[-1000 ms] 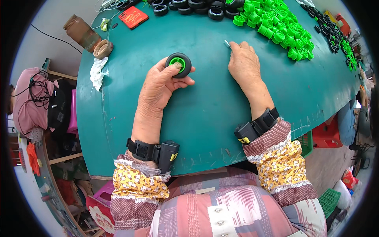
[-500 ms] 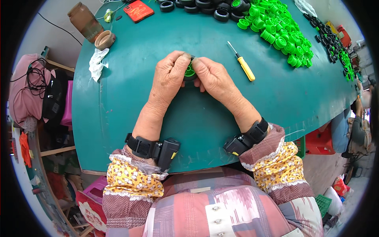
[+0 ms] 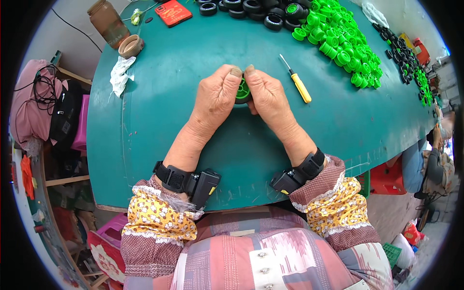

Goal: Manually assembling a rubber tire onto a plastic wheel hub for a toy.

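- Two bare hands meet over the middle of a teal tabletop [image 3: 159,121], seen from above by a head camera.
- Left hand [image 3: 217,96] and right hand [image 3: 268,96] are both curled shut around one small wheel [image 3: 242,92], a green hub inside a black tyre; only a sliver shows between the thumbs.
- Fingertips of both hands touch above the wheel, thumbs pressing on it from either side. It is held just off the tabletop, as far as can be told.
- Black wrist devices sit on both forearms, below patterned sleeves.
- Just right of the right hand, a yellow-handled screwdriver [image 3: 298,86] lies loose on the tabletop, untouched.
- Farther beyond the right hand, a heap of green hubs [image 3: 345,46] spreads along the far edge; beyond both hands sits a row of black tyres [image 3: 251,7].
- Far right of the hands, more finished wheels [image 3: 411,60] lie in a pile.
- Well left of the left hand: a white rag [image 3: 118,75], a roll of tape [image 3: 130,46] and a brown jar [image 3: 107,21].
- Judged step: the hub is being squeezed into its tyre.
- Judged next move: even pressure all round until the hub seats flush, with the grip kept square so the tyre does not roll off one side.
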